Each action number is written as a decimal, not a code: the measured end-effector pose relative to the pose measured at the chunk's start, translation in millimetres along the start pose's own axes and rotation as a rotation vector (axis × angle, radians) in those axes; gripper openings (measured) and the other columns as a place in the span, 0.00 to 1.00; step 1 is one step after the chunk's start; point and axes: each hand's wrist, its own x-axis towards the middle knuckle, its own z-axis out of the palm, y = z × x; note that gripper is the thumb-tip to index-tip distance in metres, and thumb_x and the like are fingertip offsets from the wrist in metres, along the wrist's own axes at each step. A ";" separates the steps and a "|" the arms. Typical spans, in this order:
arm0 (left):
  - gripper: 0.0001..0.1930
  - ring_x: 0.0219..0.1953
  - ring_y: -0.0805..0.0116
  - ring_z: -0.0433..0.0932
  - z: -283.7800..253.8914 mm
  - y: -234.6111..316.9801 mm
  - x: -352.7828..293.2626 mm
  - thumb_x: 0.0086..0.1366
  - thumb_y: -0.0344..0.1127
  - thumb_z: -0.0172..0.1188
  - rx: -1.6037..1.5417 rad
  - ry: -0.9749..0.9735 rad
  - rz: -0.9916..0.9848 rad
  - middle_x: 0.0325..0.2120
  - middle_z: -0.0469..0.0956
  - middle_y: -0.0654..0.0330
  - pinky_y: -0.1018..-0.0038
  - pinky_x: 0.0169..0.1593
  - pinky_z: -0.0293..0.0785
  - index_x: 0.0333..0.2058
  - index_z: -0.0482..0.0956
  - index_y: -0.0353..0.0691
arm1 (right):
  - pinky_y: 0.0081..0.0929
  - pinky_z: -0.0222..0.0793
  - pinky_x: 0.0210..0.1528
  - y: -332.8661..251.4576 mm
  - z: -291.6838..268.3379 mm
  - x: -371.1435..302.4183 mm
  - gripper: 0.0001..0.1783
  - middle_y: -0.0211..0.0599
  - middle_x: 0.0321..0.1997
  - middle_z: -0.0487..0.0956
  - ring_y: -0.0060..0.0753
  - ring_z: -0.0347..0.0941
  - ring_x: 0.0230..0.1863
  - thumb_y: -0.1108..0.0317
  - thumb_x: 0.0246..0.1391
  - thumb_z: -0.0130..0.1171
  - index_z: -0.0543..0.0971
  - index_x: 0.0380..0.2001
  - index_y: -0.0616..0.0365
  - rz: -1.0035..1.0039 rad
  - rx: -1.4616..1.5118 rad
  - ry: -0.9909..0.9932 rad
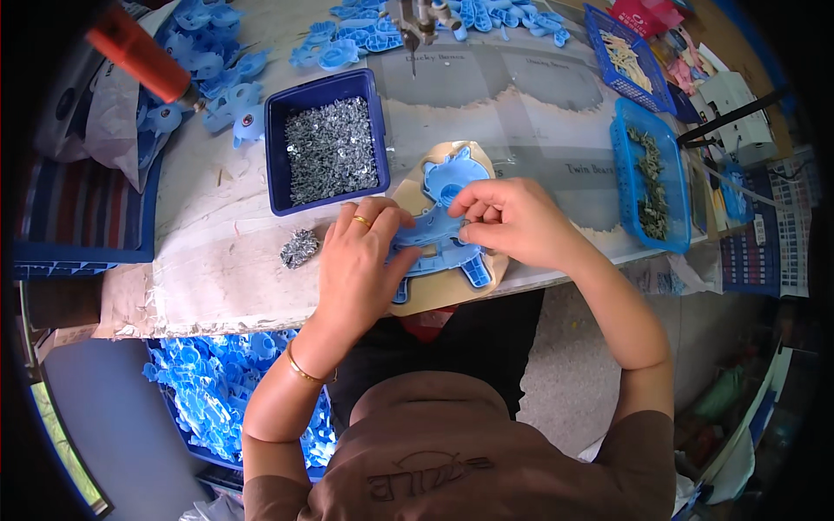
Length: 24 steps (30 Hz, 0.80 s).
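A light blue plastic toy shell point(433, 227), shaped like an animal with its hollow side up, lies in a tan holder point(486, 165) at the table's front edge. My left hand point(365, 247), with a ring and a bracelet, curls over the shell's left side, thumb and fingers gripping it. Over the shell's right side, my right hand point(517, 224) has thumb and forefinger pinched together; whatever sits between them is too small to make out. Left of my left hand is a small heap of silvery screws point(300, 249). Behind it stands a dark blue bin point(276, 174) full of similar small metal pieces.
Blue plastic parts point(347, 43) are heaped along the back. An orange-red tool point(139, 56) hangs at upper left, and a metal tool tip point(413, 61) hangs above centre. A light blue basket point(621, 174) stands at right. Below the table, a crate holds more blue parts point(208, 391).
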 end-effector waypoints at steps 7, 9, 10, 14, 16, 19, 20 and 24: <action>0.14 0.42 0.56 0.74 -2.3 4.1 1.5 0.47 0.31 0.71 -0.003 -0.037 -0.029 0.40 0.77 0.62 0.64 0.47 0.72 0.34 0.80 0.41 | 0.30 0.73 0.34 -5.6 -6.0 18.1 0.10 0.38 0.28 0.83 0.33 0.79 0.29 0.74 0.45 0.66 0.82 0.34 0.62 -0.070 -0.276 -0.209; 0.11 0.42 0.57 0.74 -0.9 4.0 0.7 0.47 0.31 0.71 0.033 -0.028 -0.018 0.40 0.77 0.63 0.65 0.46 0.72 0.31 0.81 0.42 | 0.34 0.72 0.40 -8.9 -4.3 18.1 0.09 0.37 0.31 0.81 0.39 0.79 0.36 0.72 0.42 0.69 0.83 0.31 0.58 -0.101 -0.433 -0.174; 0.11 0.42 0.57 0.74 0.0 4.1 1.0 0.47 0.31 0.71 0.031 -0.031 -0.018 0.40 0.77 0.63 0.65 0.46 0.72 0.31 0.81 0.42 | 0.34 0.72 0.40 -7.4 -4.6 19.2 0.09 0.37 0.31 0.81 0.39 0.79 0.36 0.72 0.42 0.69 0.83 0.31 0.58 -0.097 -0.432 -0.175; 0.07 0.42 0.60 0.73 0.2 6.7 2.7 0.48 0.32 0.71 0.098 0.009 -0.015 0.40 0.76 0.64 0.64 0.44 0.70 0.25 0.81 0.42 | 0.36 0.69 0.46 -10.8 -9.0 34.3 0.10 0.35 0.35 0.76 0.40 0.73 0.46 0.69 0.38 0.73 0.86 0.28 0.52 -0.128 -0.616 -0.158; 0.06 0.43 0.60 0.73 -0.9 7.9 0.7 0.49 0.33 0.70 0.145 0.037 -0.012 0.40 0.75 0.65 0.63 0.43 0.68 0.23 0.80 0.43 | 0.36 0.69 0.47 -16.5 -9.6 41.1 0.09 0.35 0.36 0.75 0.41 0.72 0.46 0.68 0.36 0.74 0.87 0.27 0.49 0.004 -0.633 -0.235; 0.06 0.43 0.61 0.72 1.2 6.3 -1.7 0.49 0.35 0.70 0.152 0.048 -0.032 0.41 0.75 0.65 0.63 0.43 0.68 0.23 0.81 0.44 | 0.37 0.70 0.48 -23.1 -3.5 36.6 0.09 0.36 0.36 0.76 0.43 0.72 0.46 0.68 0.36 0.73 0.87 0.26 0.49 0.009 -0.713 -0.182; 0.06 0.44 0.61 0.72 2.4 5.5 -1.4 0.49 0.36 0.70 0.121 0.030 -0.026 0.41 0.75 0.65 0.63 0.43 0.68 0.23 0.82 0.44 | 0.39 0.70 0.48 -20.3 5.5 31.5 0.06 0.38 0.36 0.76 0.44 0.73 0.46 0.70 0.36 0.71 0.86 0.24 0.50 -0.128 -0.888 -0.067; 0.12 0.44 0.51 0.74 6.8 -4.9 -5.4 0.54 0.34 0.67 -0.024 0.081 -0.004 0.41 0.77 0.55 0.59 0.46 0.70 0.38 0.82 0.39 | 0.37 0.70 0.52 -76.1 45.0 38.3 0.27 0.41 0.45 0.78 0.43 0.75 0.50 0.65 0.52 0.66 0.72 0.55 0.55 -0.621 -0.287 0.351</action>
